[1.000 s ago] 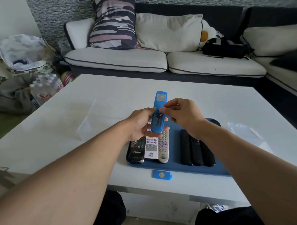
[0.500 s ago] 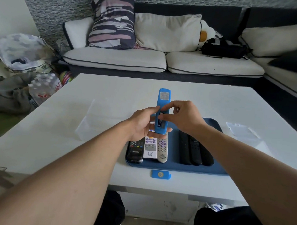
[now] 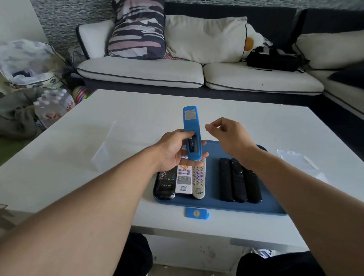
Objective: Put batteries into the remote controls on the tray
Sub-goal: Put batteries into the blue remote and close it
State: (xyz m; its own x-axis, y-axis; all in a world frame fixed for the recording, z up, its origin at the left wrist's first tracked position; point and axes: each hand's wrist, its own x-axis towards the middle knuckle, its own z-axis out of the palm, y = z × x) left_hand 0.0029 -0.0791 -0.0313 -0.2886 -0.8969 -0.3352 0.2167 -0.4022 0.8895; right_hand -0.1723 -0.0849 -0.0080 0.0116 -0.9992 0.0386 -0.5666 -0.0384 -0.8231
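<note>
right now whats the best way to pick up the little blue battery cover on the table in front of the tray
The battery cover lies flat on the table, clear of the tray. Probably best to come from above with the free right hand and pinch its two long edges, which lie far and near; the short right end bears a small tab.

Above a blue tray of six remotes on a white table, the left hand grips an upright blue remote, its battery compartment uncovered, while the right hand hovers beside it, fingers loosely curled, and a blue battery cover lies before the tray.
</note>
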